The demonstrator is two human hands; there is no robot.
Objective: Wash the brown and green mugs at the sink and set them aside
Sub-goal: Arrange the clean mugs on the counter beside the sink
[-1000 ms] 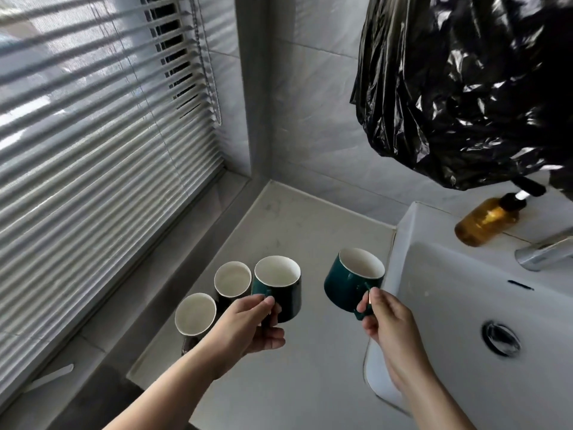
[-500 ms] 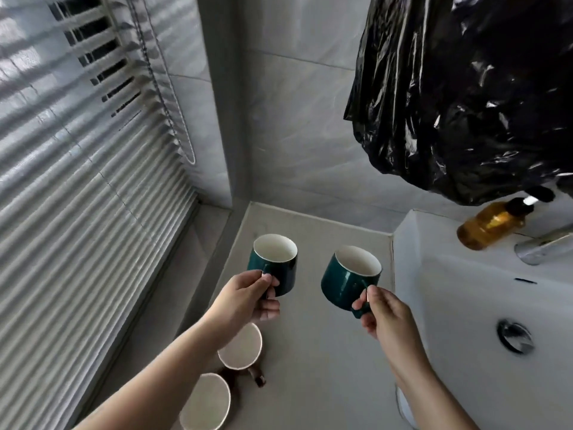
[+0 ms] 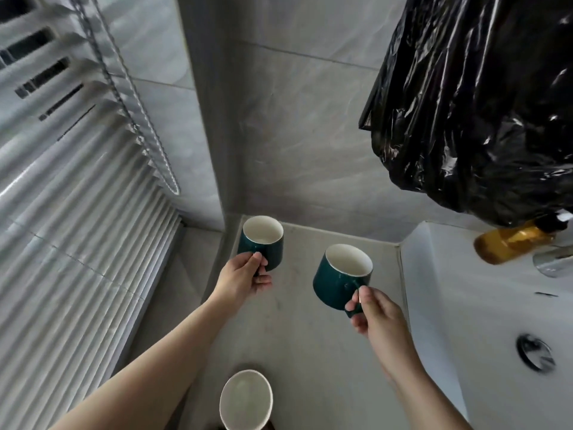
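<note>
Since half a second ago the view has tipped further down and to the right: two mugs stood low on the bench then, and now only one pale-lined mug (image 3: 246,398) shows at the bottom edge, its outside mostly cut off so its colour is hard to tell. Both held mugs sit higher in the frame than before.

Three mugs are visible in all, two of them green.

At far left, a slatted window blind (image 3: 68,212) fills the side, with a beaded cord (image 3: 136,125) looping down it.

The left hand (image 3: 240,277) is closed around the handle side of the left green mug (image 3: 262,242), thumb pressed on the wall, holding it upright above the grey bench (image 3: 304,352) near the back corner. Its white inside looks empty.

The right hand (image 3: 376,315) pinches the handle of the right green mug (image 3: 339,276) between thumb and fingers, tilting it slightly to the left. Its white inside also looks empty. The two green mugs are apart, not touching.

To the right is one white sink (image 3: 465,305), its basin empty, with a round metal drain (image 3: 535,352). On its back ledge one amber bottle (image 3: 511,243) stands beside a partly seen chrome tap (image 3: 555,262). A crumpled black plastic bag (image 3: 480,103) hangs above the sink.
</note>
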